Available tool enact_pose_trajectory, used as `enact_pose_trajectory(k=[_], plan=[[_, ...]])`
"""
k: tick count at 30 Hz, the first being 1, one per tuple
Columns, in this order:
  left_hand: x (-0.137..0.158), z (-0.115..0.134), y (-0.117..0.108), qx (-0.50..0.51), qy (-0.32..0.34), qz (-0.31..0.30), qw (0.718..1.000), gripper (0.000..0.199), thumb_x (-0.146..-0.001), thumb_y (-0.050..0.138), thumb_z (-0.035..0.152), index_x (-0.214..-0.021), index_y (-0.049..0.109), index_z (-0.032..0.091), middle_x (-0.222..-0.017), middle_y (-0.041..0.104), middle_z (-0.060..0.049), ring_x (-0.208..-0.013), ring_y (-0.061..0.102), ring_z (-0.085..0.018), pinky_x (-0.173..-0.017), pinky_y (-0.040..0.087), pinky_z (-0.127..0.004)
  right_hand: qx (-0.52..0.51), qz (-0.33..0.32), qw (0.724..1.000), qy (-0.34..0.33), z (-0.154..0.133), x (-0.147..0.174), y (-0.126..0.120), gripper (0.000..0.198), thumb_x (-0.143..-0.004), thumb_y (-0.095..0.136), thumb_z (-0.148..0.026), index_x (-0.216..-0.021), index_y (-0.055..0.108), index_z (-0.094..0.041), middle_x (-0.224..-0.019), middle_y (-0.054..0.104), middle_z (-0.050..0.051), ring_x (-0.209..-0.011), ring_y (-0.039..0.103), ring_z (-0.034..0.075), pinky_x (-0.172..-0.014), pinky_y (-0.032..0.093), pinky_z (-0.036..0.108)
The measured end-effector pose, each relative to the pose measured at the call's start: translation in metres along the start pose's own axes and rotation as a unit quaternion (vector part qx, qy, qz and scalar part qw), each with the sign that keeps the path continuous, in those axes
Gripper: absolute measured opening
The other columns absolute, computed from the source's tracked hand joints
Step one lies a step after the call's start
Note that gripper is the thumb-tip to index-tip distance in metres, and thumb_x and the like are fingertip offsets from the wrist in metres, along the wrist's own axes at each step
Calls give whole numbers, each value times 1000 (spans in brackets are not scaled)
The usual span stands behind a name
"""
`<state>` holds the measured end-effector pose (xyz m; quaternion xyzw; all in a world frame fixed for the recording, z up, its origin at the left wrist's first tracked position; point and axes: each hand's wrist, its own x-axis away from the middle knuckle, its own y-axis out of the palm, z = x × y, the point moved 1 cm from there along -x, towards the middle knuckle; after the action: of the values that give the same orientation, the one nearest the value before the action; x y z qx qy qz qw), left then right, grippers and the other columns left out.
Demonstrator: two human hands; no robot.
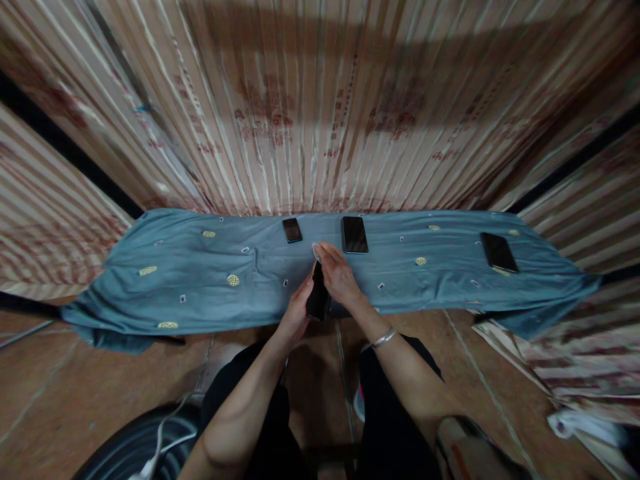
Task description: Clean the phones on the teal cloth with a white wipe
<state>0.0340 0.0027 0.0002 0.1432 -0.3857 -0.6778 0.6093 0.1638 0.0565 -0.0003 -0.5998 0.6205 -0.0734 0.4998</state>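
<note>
Left grip (300,301) is clasping a phone (317,301) at the front of the surface (125,293); right grip (337,273) is covering its top, hold unclear. Handling is apparently awaiting completion; three other phones (293,230) (355,235) (499,252) are lying apart.

my counter (260,303) | blue cloth (123,340) draped over it, kinda wrinkly, yellow prints | small dark phone (293,230) near the far edge | bigger black phone (355,235) just right of that | third phone (499,253) lying well off to my right

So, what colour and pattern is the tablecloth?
The tablecloth is dull blue with scattered yellow and small whitish motifs, as the head view shows.
</note>
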Motion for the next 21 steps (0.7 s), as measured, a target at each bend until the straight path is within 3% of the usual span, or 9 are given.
enact_pose_trajectory(k=[6, 13, 21], plan=[[5, 2, 5, -34, -28, -3, 999, 33, -85, 72, 32, -113, 74, 15, -105, 79, -9, -109, 71, -30, -94, 58, -44, -7, -3, 1000, 14, 8, -2, 1, 53, -96, 34, -12, -145, 52, -16, -143, 59, 15, -138, 50, 25, -119, 40, 51], [7, 3, 7, -31, -33, -11, 999, 37, -90, 64, 32, -124, 69, 17, -113, 77, -9, -108, 72, -29, -93, 58, -43, -11, 10, 999, 29, 13, -3, 2, 52, -94, 35, -10, -142, 55, -16, -139, 63, 13, -134, 55, 23, -117, 43, 46], [7, 9, 2, -56, -30, -29, 998, 42, -93, 61, 38, -130, 65, 18, -108, 77, -10, -96, 75, -26, -84, 61, -38, -31, 36, 997, 67, 23, -3, 1, 45, -96, 39, -16, -136, 61, -17, -131, 69, 13, -123, 64, 23, -110, 49, 44]])
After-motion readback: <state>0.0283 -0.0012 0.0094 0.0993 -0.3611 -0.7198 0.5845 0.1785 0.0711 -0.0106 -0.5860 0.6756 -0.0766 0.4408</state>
